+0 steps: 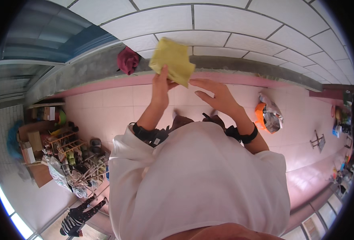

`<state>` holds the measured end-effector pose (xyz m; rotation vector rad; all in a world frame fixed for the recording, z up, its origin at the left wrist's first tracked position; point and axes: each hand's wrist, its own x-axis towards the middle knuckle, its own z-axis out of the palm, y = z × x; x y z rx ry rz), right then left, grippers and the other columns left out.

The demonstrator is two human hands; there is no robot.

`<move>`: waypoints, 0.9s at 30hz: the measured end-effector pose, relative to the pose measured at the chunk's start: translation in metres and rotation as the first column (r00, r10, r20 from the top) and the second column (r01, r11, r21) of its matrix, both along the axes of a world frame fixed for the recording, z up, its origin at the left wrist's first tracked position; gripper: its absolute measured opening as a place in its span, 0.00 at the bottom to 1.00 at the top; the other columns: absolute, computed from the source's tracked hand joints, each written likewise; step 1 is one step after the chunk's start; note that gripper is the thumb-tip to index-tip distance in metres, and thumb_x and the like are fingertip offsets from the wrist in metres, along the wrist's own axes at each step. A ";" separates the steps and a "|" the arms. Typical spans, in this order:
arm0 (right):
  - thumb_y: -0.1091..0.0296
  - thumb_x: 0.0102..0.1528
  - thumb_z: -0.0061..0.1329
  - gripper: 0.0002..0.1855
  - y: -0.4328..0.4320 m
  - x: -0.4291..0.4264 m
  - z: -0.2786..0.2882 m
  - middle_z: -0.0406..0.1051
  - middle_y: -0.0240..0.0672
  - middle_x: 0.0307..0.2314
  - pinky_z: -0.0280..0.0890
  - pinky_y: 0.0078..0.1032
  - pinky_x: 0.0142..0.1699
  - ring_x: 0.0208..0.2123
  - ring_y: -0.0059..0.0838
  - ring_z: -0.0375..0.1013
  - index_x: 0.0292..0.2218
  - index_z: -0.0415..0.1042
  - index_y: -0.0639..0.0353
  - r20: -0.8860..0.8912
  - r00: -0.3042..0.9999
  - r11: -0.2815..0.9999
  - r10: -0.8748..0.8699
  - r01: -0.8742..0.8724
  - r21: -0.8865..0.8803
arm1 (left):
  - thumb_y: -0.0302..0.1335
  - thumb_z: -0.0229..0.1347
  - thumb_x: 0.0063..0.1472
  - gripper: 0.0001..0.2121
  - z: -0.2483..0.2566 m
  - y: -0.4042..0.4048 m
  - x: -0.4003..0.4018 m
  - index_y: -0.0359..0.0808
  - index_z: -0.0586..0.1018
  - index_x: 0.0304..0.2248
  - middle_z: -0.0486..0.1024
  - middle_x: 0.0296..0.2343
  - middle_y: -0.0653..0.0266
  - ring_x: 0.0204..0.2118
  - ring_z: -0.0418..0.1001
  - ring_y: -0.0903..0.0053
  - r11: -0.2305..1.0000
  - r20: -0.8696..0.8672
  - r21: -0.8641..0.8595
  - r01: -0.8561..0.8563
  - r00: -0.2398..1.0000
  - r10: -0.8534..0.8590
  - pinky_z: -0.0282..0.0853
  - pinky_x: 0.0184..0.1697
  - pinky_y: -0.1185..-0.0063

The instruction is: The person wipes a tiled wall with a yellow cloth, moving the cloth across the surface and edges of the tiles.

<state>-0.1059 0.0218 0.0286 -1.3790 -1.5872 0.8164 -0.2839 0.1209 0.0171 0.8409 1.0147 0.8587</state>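
A yellow cloth (174,60), folded into a rough square, is pinched along its lower left edge by my left hand (162,82), thumb on top. It is held up before the white tiled wall (213,18) and the grey ledge. Just right of the cloth's lower corner is my right hand (211,93), its fingers apart and the palm turned towards the left; whether a fingertip touches the cloth is not clear. A crumpled dark red cloth (128,60) lies on the grey ledge (231,63), to the left of the yellow one.
An orange bag (262,118) stands on the pink tiled floor at right, with a small folding stool (318,141) beyond it. At left are cardboard boxes (34,141) and a cluttered rack (67,144). A person in a striped top (72,220) stands at the lower left. A window is upper left.
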 end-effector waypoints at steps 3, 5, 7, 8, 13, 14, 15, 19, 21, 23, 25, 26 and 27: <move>0.74 0.55 0.46 0.15 -0.018 0.031 -0.008 0.72 0.35 0.41 0.65 0.21 0.47 0.42 0.26 0.71 0.45 0.71 0.59 -0.106 0.988 0.980 -0.113 0.093 -0.177 | 0.44 0.42 0.64 0.23 0.011 0.013 -0.037 0.31 0.67 0.48 0.72 0.40 0.59 0.40 0.72 0.74 0.945 -0.072 0.221 -0.242 0.962 0.263 0.72 0.38 0.76; 0.73 0.56 0.46 0.15 -0.033 0.054 -0.028 0.72 0.35 0.41 0.64 0.20 0.47 0.42 0.24 0.71 0.45 0.70 0.61 -0.164 0.959 0.957 -0.230 0.193 -0.216 | 0.44 0.41 0.65 0.24 0.017 0.016 -0.051 0.31 0.66 0.49 0.69 0.42 0.59 0.40 0.71 0.74 0.859 -0.093 0.371 -0.352 0.906 0.412 0.72 0.38 0.77; 0.73 0.56 0.45 0.14 -0.050 0.073 -0.042 0.72 0.34 0.40 0.64 0.19 0.47 0.42 0.24 0.71 0.45 0.70 0.62 -0.178 0.929 0.919 -0.325 0.266 -0.291 | 0.41 0.42 0.65 0.22 0.013 0.022 -0.052 0.30 0.65 0.48 0.68 0.42 0.60 0.40 0.70 0.75 0.794 -0.121 0.459 -0.397 0.858 0.499 0.71 0.37 0.78; 0.73 0.57 0.45 0.14 -0.057 0.080 -0.049 0.72 0.34 0.40 0.64 0.19 0.47 0.42 0.23 0.72 0.45 0.70 0.63 -0.183 0.910 0.896 -0.371 0.299 -0.329 | 0.40 0.43 0.65 0.22 0.012 0.023 -0.043 0.31 0.63 0.50 0.67 0.43 0.59 0.41 0.70 0.75 0.808 -0.137 0.476 -0.346 0.879 0.457 0.72 0.37 0.78; 0.69 0.56 0.47 0.14 -0.086 0.099 -0.069 0.74 0.33 0.37 0.64 0.19 0.43 0.38 0.22 0.72 0.44 0.72 0.59 -0.237 0.844 0.850 -0.482 0.384 -0.361 | 0.31 0.50 0.62 0.16 -0.001 0.026 0.066 0.32 0.64 0.46 0.69 0.37 0.63 0.33 0.69 0.82 0.778 -0.042 0.601 -0.182 0.965 0.258 0.69 0.32 0.81; 0.68 0.56 0.46 0.14 -0.090 0.102 -0.066 0.74 0.34 0.37 0.64 0.19 0.43 0.37 0.22 0.72 0.44 0.72 0.60 -0.236 0.845 0.849 -0.480 0.380 -0.366 | 0.31 0.52 0.61 0.16 -0.003 0.026 0.083 0.32 0.66 0.43 0.70 0.35 0.62 0.30 0.70 0.80 0.782 -0.186 0.621 -0.046 0.961 0.204 0.69 0.30 0.81; 0.68 0.56 0.47 0.14 -0.095 0.107 -0.066 0.74 0.34 0.37 0.64 0.19 0.43 0.37 0.22 0.72 0.44 0.72 0.60 -0.228 0.845 0.849 -0.484 0.390 -0.356 | 0.32 0.54 0.59 0.15 -0.004 0.026 0.100 0.31 0.67 0.40 0.71 0.33 0.61 0.28 0.71 0.79 0.775 -0.327 0.625 0.094 0.933 0.150 0.69 0.29 0.81; 0.70 0.56 0.46 0.14 -0.115 0.128 -0.064 0.74 0.35 0.38 0.65 0.19 0.43 0.38 0.23 0.72 0.44 0.71 0.62 -0.194 0.847 0.843 -0.495 0.414 -0.345 | 0.35 0.57 0.55 0.15 -0.002 0.011 0.173 0.32 0.69 0.34 0.73 0.29 0.56 0.25 0.73 0.66 0.570 -0.559 0.718 0.400 0.819 0.131 0.68 0.26 0.75; 0.73 0.57 0.45 0.14 -0.125 0.141 -0.061 0.73 0.35 0.39 0.64 0.18 0.46 0.42 0.23 0.72 0.45 0.70 0.65 -0.171 0.847 0.828 -0.502 0.415 -0.376 | 0.37 0.56 0.54 0.15 0.003 0.000 0.202 0.33 0.71 0.33 0.74 0.27 0.55 0.27 0.73 0.61 0.455 -0.646 0.722 0.521 0.743 0.174 0.68 0.26 0.72; 0.73 0.57 0.45 0.14 -0.137 0.155 -0.070 0.73 0.35 0.39 0.64 0.18 0.46 0.42 0.23 0.72 0.45 0.70 0.64 -0.201 0.830 0.826 -0.521 0.431 -0.363 | 0.39 0.56 0.54 0.15 0.006 -0.002 0.225 0.34 0.73 0.32 0.74 0.24 0.55 0.28 0.73 0.60 0.502 -0.724 0.620 0.604 0.686 0.068 0.68 0.27 0.71; 0.73 0.57 0.45 0.14 -0.147 0.168 -0.075 0.73 0.35 0.39 0.64 0.18 0.45 0.41 0.23 0.72 0.45 0.70 0.64 -0.212 0.810 0.814 -0.546 0.454 -0.362 | 0.39 0.56 0.54 0.16 0.009 0.001 0.238 0.34 0.74 0.34 0.75 0.25 0.57 0.28 0.74 0.64 0.521 -0.764 0.536 0.664 0.644 -0.035 0.68 0.30 0.74; 0.72 0.57 0.45 0.14 -0.149 0.173 -0.075 0.73 0.35 0.39 0.64 0.18 0.45 0.41 0.23 0.72 0.45 0.70 0.64 -0.211 0.805 0.809 -0.554 0.460 -0.366 | 0.39 0.57 0.55 0.17 0.011 0.005 0.236 0.33 0.75 0.36 0.77 0.27 0.58 0.28 0.75 0.69 0.526 -0.772 0.507 0.683 0.631 -0.074 0.68 0.31 0.77; 0.72 0.56 0.45 0.14 -0.154 0.178 -0.075 0.73 0.35 0.39 0.64 0.18 0.45 0.40 0.23 0.72 0.45 0.70 0.64 -0.204 0.795 0.796 -0.571 0.476 -0.373 | 0.38 0.57 0.55 0.18 0.011 0.009 0.235 0.32 0.76 0.38 0.78 0.29 0.60 0.29 0.76 0.73 0.526 -0.776 0.476 0.705 0.618 -0.125 0.68 0.33 0.80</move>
